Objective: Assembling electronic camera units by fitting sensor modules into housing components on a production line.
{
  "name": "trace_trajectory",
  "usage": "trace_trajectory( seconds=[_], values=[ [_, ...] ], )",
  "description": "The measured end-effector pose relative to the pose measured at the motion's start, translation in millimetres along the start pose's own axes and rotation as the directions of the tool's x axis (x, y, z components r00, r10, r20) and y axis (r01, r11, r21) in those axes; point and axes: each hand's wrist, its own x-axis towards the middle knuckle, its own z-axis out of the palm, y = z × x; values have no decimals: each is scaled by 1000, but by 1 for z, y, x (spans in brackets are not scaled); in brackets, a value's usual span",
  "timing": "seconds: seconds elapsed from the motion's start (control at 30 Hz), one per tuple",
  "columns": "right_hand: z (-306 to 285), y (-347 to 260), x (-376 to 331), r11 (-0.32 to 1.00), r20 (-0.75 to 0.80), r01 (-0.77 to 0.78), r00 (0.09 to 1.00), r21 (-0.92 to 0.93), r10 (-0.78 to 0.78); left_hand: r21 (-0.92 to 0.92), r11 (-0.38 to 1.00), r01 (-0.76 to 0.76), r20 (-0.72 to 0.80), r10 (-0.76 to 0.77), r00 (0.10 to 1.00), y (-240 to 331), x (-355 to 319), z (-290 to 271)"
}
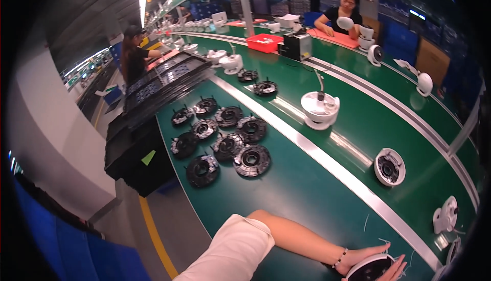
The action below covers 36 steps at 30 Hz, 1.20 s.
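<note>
At the lower right, my left hand (355,258) grips the rim of a white round housing (369,271) with a dark inside. My left arm, in a white sleeve and a beaded bracelet, reaches across the green table to it. The fingers of my right hand (394,269) lie along the housing's other side; the rest of that hand is cut off by the picture's edge. Thin pale wires stick out around the housing. Several black ring-shaped parts (252,160) with silvery patches lie in a cluster on the table to the left.
Beyond a metal rail (327,166) runs a green conveyor carrying a white round unit with an upright cable (319,111) and a white bowl-shaped housing (389,167). Black trays (169,73) are stacked at left. A red bin (264,43) sits farther off. Two people work across and ahead.
</note>
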Motion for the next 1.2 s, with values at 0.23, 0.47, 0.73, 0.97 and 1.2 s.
trace_trajectory(
  seconds=[0.23,0.47,0.73,0.97,1.2],
  values=[
    [16,9,-2,982,23,-138,990,126,136,86,988,-126,29,124,992,-7,-1,3],
    [22,2,-6,967,-16,-219,975,129,223,306,923,-234,89,216,972,-13,-3,1],
    [28,-2,10,946,-45,-60,996,319,78,186,981,-48,69,36,997,20,-25,-8],
    [25,11,13,954,-16,-32,999,297,38,219,975,49,-41,-41,998,29,-18,-13],
    [29,11,8,939,6,-58,998,338,59,191,980,47,17,-51,999,31,-25,-25]
  ],
)
